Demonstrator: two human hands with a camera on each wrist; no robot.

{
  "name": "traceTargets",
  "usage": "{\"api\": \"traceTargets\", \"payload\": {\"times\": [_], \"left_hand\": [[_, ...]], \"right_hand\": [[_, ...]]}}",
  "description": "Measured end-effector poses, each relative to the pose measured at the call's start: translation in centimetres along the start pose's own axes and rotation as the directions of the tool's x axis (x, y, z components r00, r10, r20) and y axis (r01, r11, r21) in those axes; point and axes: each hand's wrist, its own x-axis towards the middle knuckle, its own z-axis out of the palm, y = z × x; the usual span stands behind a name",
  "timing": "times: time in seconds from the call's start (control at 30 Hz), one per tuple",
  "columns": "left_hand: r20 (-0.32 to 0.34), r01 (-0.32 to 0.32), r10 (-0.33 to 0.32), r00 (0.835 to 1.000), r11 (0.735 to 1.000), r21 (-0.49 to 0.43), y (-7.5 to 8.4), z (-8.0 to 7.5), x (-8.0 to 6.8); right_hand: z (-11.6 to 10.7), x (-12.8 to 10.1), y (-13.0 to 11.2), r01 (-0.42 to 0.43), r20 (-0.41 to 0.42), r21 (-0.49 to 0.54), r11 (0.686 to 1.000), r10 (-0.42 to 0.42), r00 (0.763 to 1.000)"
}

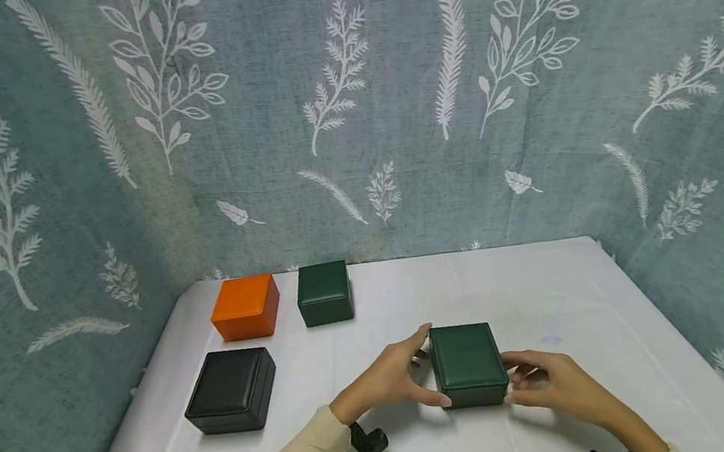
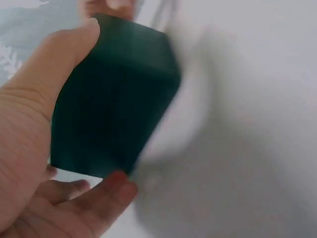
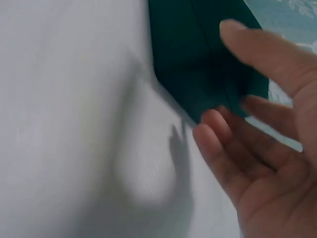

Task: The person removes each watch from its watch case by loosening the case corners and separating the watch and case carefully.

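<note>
Now both your hands frame the closed dark green leatherette box (image 1: 468, 364) near the front of the white-covered table (image 1: 547, 294).
Your left hand (image 1: 388, 381) grips its left side, thumb and fingers curled round the corners; your right hand (image 1: 558, 383) touches its right side with loosely bent fingers, clasping nothing. Farther left sits a black cushioned square box (image 1: 231, 390); behind it, an orange rectangular box (image 1: 246, 307) and a smaller dark green box (image 1: 323, 292), against the leaf-patterned curtain (image 1: 347, 107).

Left hand (image 1: 391, 381) gripping green box (image 1: 467, 364), right hand (image 1: 554, 383) touching, white table (image 1: 546, 286)
</note>
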Motion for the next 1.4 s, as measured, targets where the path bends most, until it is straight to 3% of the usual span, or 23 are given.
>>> {"api": "traceTargets", "payload": {"times": [0.2, 0.33, 0.77, 0.93, 1.13, 1.4], "left_hand": [[-0.006, -0.002, 0.002, 1.0, 0.999, -0.053, -1.2, 0.8, -0.5], [-0.024, -0.027, 0.026, 0.999, 0.998, -0.055, -1.6, 1.3, 0.0], [-0.019, -0.08, 0.079, 0.997, 0.996, -0.042, -2.2, 2.2, 0.5], [-0.025, -0.055, 0.054, 0.998, 0.998, -0.009, -2.3, 2.2, 0.5], [-0.019, -0.092, 0.092, 0.996, 0.996, -0.009, -2.3, 2.3, 0.5], [-0.041, -0.055, 0.055, 0.998, 0.998, 0.007, -2.1, 2.2, 0.5]], "right_hand": [[-1.2, -0.1, 0.4, 0.092, -0.057, -0.009, 0.996, -0.093, 0.994], [-1.3, 0.7, 0.3, 0.118, -0.025, -0.008, 0.993, -0.118, 0.993], [-0.6, 2.0, 0.5, 0.129, 0.035, -0.049, 0.99, -0.128, 0.991], [-0.4, 2.4, 0.6, 0.147, 0.038, -0.053, 0.988, -0.145, 0.989], [-0.2, 2.6, 0.8, 0.139, 0.051, -0.045, 0.989, -0.137, 0.989], [-0.1, 3.0, 0.7, 0.137, 0.058, -0.119, 0.983, -0.131, 0.99]]}}
